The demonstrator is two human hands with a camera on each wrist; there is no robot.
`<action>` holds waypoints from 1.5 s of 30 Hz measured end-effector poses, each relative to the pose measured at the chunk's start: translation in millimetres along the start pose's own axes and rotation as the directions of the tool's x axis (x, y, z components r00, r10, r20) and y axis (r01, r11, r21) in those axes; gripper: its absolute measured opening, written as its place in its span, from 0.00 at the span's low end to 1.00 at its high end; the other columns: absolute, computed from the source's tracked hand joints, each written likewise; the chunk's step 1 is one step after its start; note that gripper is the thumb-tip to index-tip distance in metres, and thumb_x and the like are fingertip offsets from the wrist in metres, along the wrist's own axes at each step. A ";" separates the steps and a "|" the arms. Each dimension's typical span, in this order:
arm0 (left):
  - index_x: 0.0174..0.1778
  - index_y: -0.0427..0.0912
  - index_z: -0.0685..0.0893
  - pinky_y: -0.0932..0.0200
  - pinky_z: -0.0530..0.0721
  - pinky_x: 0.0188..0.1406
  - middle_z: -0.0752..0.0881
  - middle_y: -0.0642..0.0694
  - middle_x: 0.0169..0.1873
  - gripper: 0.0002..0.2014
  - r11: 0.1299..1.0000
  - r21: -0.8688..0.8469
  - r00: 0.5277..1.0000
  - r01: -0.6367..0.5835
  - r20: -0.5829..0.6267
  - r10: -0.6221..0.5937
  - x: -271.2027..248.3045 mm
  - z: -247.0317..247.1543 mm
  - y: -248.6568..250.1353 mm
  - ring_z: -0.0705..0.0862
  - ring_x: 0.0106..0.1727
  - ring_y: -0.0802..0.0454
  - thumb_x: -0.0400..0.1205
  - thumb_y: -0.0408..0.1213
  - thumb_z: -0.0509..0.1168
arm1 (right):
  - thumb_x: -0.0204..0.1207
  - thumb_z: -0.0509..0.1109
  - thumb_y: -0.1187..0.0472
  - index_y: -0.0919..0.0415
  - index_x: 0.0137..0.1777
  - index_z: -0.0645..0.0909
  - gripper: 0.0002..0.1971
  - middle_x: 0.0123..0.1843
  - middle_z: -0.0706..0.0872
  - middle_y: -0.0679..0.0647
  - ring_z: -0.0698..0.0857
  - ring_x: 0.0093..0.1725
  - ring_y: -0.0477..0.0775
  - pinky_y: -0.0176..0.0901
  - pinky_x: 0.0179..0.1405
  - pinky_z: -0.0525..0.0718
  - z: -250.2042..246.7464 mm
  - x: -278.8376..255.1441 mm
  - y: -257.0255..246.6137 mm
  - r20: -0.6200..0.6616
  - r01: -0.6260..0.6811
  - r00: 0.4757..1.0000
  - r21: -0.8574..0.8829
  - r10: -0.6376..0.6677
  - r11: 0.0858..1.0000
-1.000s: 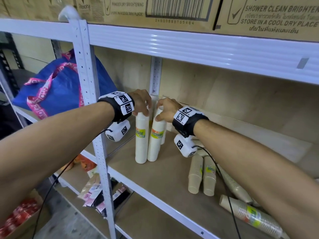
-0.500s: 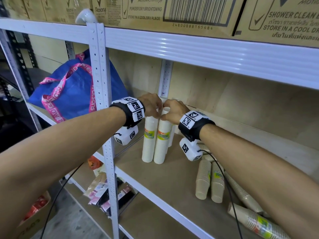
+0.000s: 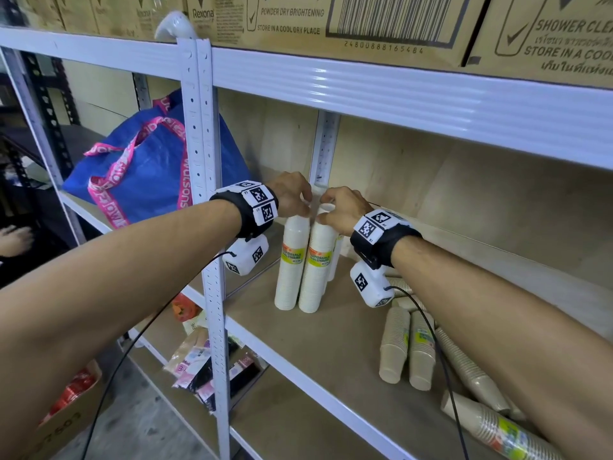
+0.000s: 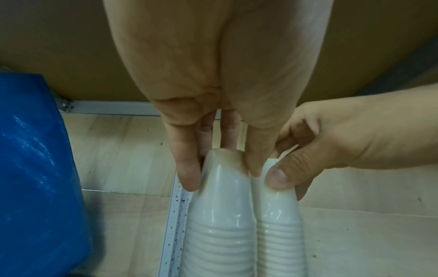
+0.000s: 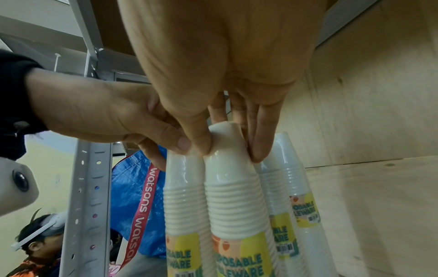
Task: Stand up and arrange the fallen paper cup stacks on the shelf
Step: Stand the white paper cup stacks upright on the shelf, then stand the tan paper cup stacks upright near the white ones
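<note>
Two tall white paper cup stacks stand upright side by side on the wooden shelf [image 3: 331, 346]. My left hand [image 3: 303, 207] pinches the top of the left stack [image 3: 288, 270]; the left wrist view shows its fingers [image 4: 187, 174] and thumb on either side of the top cup [image 4: 222, 187]. My right hand [image 3: 326, 210] pinches the top of the right stack [image 3: 316, 273], with its thumb and fingers [image 5: 257, 146] around the top cup [image 5: 227, 159]. Two more white stacks [image 5: 289, 168] stand just behind.
Two beige cup stacks [image 3: 406, 353] stand upright at the right, and more beige stacks [image 3: 471, 373] lie fallen beside them near the shelf's front edge. A blue bag [image 3: 146, 171] sits beyond the white upright post [image 3: 205, 180]. Cardboard boxes [image 3: 365, 24] fill the shelf above.
Both hands keep their hold on the two white stack tops, which have drawn closer together. The head view has shifted, so the shelf sits further right in frame.
</note>
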State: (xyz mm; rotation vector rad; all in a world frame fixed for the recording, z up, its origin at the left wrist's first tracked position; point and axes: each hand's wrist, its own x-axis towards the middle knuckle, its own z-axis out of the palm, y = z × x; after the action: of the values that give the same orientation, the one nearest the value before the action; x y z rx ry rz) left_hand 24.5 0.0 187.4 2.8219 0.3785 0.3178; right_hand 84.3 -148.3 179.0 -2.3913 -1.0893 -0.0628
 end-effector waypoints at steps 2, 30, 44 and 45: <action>0.62 0.45 0.87 0.51 0.84 0.58 0.83 0.46 0.61 0.18 1.000 -0.001 1.000 -0.007 0.015 0.007 -0.2 -1.0 -0.6 0.82 0.58 0.46 0.77 0.44 0.74 | 0.73 0.77 0.61 0.59 0.65 0.83 0.20 0.66 0.85 0.55 0.84 0.61 0.57 0.40 0.49 0.78 0.4 0.3 0.0 0.000 0.002 1.000 0.018 -0.002 1.000; 0.71 0.49 0.79 0.57 0.79 0.55 0.82 0.45 0.65 0.23 0.977 -0.087 0.977 -0.193 -0.111 0.183 0.2 -11.6 77.4 0.82 0.63 0.48 0.80 0.50 0.70 | 0.69 0.78 0.54 0.53 0.70 0.79 0.27 0.63 0.83 0.55 0.82 0.55 0.55 0.41 0.50 0.79 -40.1 -19.8 65.2 -0.039 -0.167 0.986 -0.060 0.165 0.984; 0.74 0.50 0.77 0.58 0.77 0.58 0.81 0.46 0.67 0.27 0.960 -0.209 0.955 -0.185 0.194 0.226 -21.4 104.8 132.8 0.80 0.66 0.47 0.78 0.49 0.72 | 0.67 0.81 0.54 0.49 0.67 0.80 0.27 0.58 0.84 0.52 0.83 0.56 0.53 0.47 0.59 0.82 -46.8 -103.4 166.4 0.048 -0.385 0.919 -0.111 0.392 0.916; 0.74 0.50 0.77 0.58 0.77 0.59 0.81 0.46 0.68 0.28 0.962 -0.208 0.949 -0.179 0.221 0.225 -24.3 113.9 134.3 0.80 0.66 0.47 0.78 0.50 0.72 | 0.67 0.81 0.55 0.49 0.67 0.79 0.27 0.59 0.83 0.52 0.82 0.58 0.54 0.47 0.61 0.82 -43.4 -109.5 173.3 0.067 -0.389 0.914 -0.127 0.399 0.912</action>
State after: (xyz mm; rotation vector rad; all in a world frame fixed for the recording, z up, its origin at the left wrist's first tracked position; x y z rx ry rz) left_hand 60.4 -158.9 116.3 2.6751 0.0035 0.0418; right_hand 141.4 -339.7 115.9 -2.6922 -0.6321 0.1318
